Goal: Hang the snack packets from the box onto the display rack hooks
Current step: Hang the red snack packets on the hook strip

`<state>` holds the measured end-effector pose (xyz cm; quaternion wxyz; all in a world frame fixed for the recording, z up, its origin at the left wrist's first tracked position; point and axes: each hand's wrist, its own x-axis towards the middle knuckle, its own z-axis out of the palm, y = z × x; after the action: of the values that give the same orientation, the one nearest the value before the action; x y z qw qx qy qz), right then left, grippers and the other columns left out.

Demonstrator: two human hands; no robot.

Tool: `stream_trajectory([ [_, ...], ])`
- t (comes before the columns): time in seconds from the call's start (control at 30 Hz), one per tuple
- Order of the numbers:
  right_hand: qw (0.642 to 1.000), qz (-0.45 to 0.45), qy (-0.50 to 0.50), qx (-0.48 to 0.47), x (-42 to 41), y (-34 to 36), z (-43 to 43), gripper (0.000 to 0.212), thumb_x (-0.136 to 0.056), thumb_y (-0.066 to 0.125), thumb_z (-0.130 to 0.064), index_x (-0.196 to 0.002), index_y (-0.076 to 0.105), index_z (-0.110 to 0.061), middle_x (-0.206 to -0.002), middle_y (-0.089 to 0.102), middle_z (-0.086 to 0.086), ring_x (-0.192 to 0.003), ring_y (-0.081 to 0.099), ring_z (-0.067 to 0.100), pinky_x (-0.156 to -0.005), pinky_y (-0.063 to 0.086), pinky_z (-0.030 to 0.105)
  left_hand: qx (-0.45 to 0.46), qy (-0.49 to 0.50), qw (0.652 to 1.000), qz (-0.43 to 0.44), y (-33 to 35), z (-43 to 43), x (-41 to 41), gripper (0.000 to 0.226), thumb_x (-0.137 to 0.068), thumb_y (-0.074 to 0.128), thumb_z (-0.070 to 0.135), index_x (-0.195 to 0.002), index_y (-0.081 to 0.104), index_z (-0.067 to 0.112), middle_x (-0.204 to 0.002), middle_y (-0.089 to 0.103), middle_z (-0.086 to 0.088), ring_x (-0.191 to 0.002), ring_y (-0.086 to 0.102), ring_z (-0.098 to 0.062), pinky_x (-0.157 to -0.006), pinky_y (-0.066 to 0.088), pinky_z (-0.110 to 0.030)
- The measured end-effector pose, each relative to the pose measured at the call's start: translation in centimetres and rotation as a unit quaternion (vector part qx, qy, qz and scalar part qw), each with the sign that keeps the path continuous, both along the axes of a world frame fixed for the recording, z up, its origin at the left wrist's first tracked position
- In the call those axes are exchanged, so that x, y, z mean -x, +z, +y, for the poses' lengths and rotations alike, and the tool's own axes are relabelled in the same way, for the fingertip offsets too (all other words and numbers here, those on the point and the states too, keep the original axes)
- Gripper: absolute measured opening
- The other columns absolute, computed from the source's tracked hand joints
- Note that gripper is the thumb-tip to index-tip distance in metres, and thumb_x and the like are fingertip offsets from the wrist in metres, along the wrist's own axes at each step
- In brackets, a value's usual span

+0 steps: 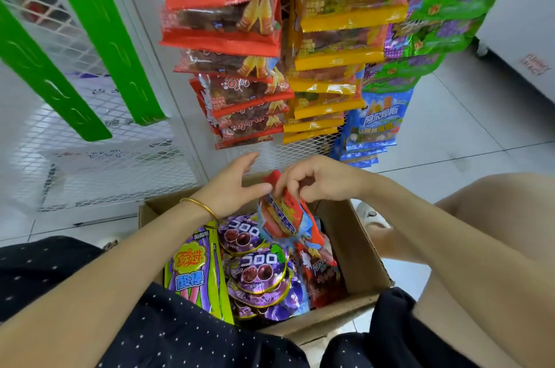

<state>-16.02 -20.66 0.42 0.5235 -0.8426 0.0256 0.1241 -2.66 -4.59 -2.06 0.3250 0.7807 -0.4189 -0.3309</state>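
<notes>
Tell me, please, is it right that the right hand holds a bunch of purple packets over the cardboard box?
No: the head view shows the right hand holding a bunch of red-and-blue packets over the cardboard box; the purple packets lie inside it.

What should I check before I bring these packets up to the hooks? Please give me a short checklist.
1. Right hand pinches the red-and-blue packets: ok.
2. Left hand free to help: ok, fingers open beside the bunch.
3. Packets clear of the box: cannot tell, their lower ends overlap its contents.
4. Hanging holes exposed: cannot tell, fingers cover the tops.
5. Free hook on the rack: cannot tell, hanging packets hide the hooks.
</notes>
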Motion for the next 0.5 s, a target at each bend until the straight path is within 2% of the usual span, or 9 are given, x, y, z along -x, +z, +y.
stream_trajectory([
  [0.1, 0.996, -0.014, 0.000, -0.088, -0.4, 1.1, 0.0, 0.024, -0.067, 0.045, 0.005, -0.064, 0.060, -0.013, -0.097, 0.068, 0.010, -0.094, 0.063, 0.010, -0.080, 0.048, 0.020, 0.015, 0.013, 0.994, 0.110, 0.4, -0.1, 0.2, 0.068, -0.087, 0.061, 0.016, -0.144, 0.024, 0.010, -0.143, 0.039, -0.008, -0.129, 0.040, -0.014, -0.098, 0.036, -0.013],
  [0.17, 0.991, -0.027, -0.019, -0.127, -0.6, 1.2, -0.1, 0.027, -0.068, 0.042, 0.008, -0.062, 0.060, -0.012, -0.094, 0.070, 0.009, -0.092, 0.065, 0.012, -0.077, 0.050, 0.021, 0.033, 0.016, 0.988, 0.151, 0.8, -0.1, 0.4, 0.054, -0.087, 0.061, 0.010, -0.136, 0.039, 0.009, -0.128, 0.051, -0.003, -0.118, 0.048, -0.012, -0.085, 0.042, -0.005],
  [0.23, 0.987, -0.036, -0.038, -0.150, -0.8, 0.9, -0.2, 0.026, -0.067, 0.042, 0.008, -0.061, 0.059, -0.011, -0.094, 0.071, 0.005, -0.093, 0.064, 0.013, -0.077, 0.050, 0.022, 0.049, 0.020, 0.988, 0.143, 0.9, -0.2, 0.4, 0.031, -0.086, 0.063, 0.011, -0.117, 0.056, 0.013, -0.115, 0.060, -0.001, -0.112, 0.055, -0.014, -0.089, 0.044, -0.013],
  [0.3, 0.980, -0.042, -0.071, -0.180, -1.0, 0.3, -0.1, 0.033, -0.067, 0.041, 0.008, -0.057, 0.062, -0.016, -0.101, 0.069, 0.003, -0.096, 0.064, 0.011, -0.076, 0.050, 0.022, 0.049, 0.035, 0.992, 0.113, 1.1, -0.1, 0.2, 0.015, -0.085, 0.064, 0.013, -0.100, 0.062, 0.015, -0.105, 0.063, -0.002, -0.102, 0.058, -0.014, -0.092, 0.044, -0.024],
  [0.4, 0.971, -0.043, -0.135, -0.190, -1.2, -0.9, 0.2, 0.040, -0.071, 0.042, 0.005, -0.051, 0.062, -0.023, -0.114, 0.060, 0.000, -0.096, 0.062, 0.005, -0.071, 0.050, 0.020, 0.065, 0.066, 0.988, 0.120, 0.9, 0.0, -0.2, 0.010, -0.085, 0.063, 0.010, -0.085, 0.058, 0.018, -0.082, 0.064, 0.001, -0.074, 0.061, -0.004, -0.072, 0.048, -0.019],
  [0.5, 0.958, -0.021, -0.174, -0.228, -1.1, -1.8, 0.2, 0.051, -0.085, 0.042, 0.009, -0.050, 0.060, -0.023, -0.113, 0.058, 0.002, -0.097, 0.061, 0.009, -0.069, 0.052, 0.021, 0.094, 0.079, 0.984, 0.126, 0.6, 0.1, -0.3, 0.016, -0.087, 0.060, 0.006, -0.083, 0.054, 0.020, -0.071, 0.062, 0.000, -0.056, 0.059, 0.005, -0.060, 0.047, -0.010],
])
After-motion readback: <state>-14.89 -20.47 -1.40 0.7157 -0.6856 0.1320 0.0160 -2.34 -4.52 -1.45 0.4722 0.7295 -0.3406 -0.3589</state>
